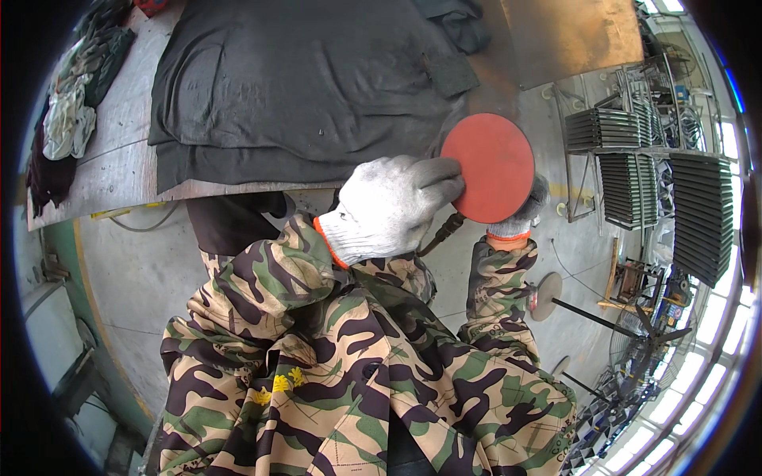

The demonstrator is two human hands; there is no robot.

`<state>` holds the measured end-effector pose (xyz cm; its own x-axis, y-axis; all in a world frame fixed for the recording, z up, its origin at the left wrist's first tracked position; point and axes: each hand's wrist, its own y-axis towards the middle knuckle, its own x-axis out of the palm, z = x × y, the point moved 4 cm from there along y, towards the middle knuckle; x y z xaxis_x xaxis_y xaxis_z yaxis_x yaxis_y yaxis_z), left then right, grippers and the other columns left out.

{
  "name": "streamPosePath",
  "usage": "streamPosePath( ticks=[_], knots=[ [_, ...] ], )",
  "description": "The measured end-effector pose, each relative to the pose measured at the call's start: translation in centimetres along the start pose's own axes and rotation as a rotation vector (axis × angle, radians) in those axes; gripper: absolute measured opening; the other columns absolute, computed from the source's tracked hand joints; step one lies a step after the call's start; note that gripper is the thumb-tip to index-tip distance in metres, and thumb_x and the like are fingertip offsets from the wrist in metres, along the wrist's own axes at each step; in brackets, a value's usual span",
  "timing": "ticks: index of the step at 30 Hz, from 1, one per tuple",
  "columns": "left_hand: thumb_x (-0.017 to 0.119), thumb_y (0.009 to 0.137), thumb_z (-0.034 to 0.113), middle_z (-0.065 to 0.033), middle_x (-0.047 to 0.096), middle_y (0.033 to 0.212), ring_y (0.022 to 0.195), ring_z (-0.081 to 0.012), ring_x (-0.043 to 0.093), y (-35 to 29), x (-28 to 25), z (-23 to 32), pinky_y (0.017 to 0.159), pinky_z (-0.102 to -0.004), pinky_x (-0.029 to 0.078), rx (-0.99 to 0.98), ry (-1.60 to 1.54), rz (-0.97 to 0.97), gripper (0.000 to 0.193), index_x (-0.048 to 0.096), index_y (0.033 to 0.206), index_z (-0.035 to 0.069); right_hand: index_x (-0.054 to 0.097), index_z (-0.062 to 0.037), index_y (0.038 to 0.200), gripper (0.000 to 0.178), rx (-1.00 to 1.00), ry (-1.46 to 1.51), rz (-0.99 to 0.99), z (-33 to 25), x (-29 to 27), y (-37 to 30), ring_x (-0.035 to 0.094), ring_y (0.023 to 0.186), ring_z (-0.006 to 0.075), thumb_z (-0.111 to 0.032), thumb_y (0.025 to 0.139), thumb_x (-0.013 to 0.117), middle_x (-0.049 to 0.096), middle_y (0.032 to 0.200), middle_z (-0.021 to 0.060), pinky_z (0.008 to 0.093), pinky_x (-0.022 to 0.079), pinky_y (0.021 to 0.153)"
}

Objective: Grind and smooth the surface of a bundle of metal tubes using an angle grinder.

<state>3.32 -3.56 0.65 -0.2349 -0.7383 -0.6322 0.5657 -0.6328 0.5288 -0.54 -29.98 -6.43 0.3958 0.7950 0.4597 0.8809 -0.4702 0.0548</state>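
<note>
A round red sanding disc [494, 163] faces up at me, held just off the near right corner of the bench. My left hand [389, 206], in a white glove with grey fingertips, has its fingers closed at the disc's left edge; the thumb's grip is partly hidden. Behind the disc's lower right side is my right hand [533, 208], gloved in grey and white and wrapped round the sander's body, which the disc mostly covers. A dark air hose [443, 232] runs down from beneath the disc.
Dark cloth [294, 95] covers much of the metal bench [127, 151]. Rags [71, 119] lie at its left end, and a brown board [575, 40] is at the far right. Racks of stacked dark metal parts [702, 214] and a stand fan [655, 337] stand to the right.
</note>
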Motion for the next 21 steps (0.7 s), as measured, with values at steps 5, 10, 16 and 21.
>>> streamPosePath(
  ticks=[5,10,16,21],
  knots=[
    [0.071,0.074,0.004,-0.0206,0.065,0.136,0.101,-0.0351,0.073,-0.4,-2.2,-0.8,0.086,-0.0411,0.059,0.048,-0.129,0.455,0.054,0.069,0.127,0.003,0.073,0.003,0.093,0.026,0.125,0.265,-0.234,-1.7,5.0,0.1,0.073,0.093,0.0274,-0.016,0.096,0.056,0.076,0.098,0.0166,0.0443,0.059,0.084],
    [0.077,0.081,0.035,-0.0391,0.036,0.155,0.14,-0.0594,0.038,3.2,0.7,0.4,0.117,-0.0605,0.034,-0.232,-0.276,0.481,0.096,0.036,0.156,-0.006,0.052,0.0057,0.144,0.075,0.281,0.307,-0.33,-0.4,7.1,1.0,0.062,0.128,0.0379,-0.021,0.074,0.063,0.061,0.142,0.0252,0.0498,0.05,0.111],
    [0.073,0.09,0.048,-0.0361,0.018,0.167,0.155,-0.0542,0.02,0.0,7.3,-5.0,0.128,-0.0555,0.016,-0.29,-0.556,0.48,0.109,0.016,0.163,-0.009,0.057,0.0078,0.136,0.072,0.29,0.182,-0.295,-0.8,9.5,0.7,0.067,0.118,0.0356,-0.019,0.069,0.062,0.065,0.128,0.0227,0.0443,0.054,0.105],
    [0.068,0.099,0.04,-0.0321,0.019,0.169,0.158,-0.0441,0.021,2.1,3.8,-2.7,0.128,-0.0463,0.022,-0.37,-0.579,0.397,0.098,0.013,0.164,-0.007,0.058,0.0071,0.134,0.07,0.286,0.091,-0.284,-1.3,10.5,0.7,0.066,0.116,0.0322,-0.02,0.071,0.063,0.065,0.127,0.02,0.0419,0.053,0.104]
  ],
)
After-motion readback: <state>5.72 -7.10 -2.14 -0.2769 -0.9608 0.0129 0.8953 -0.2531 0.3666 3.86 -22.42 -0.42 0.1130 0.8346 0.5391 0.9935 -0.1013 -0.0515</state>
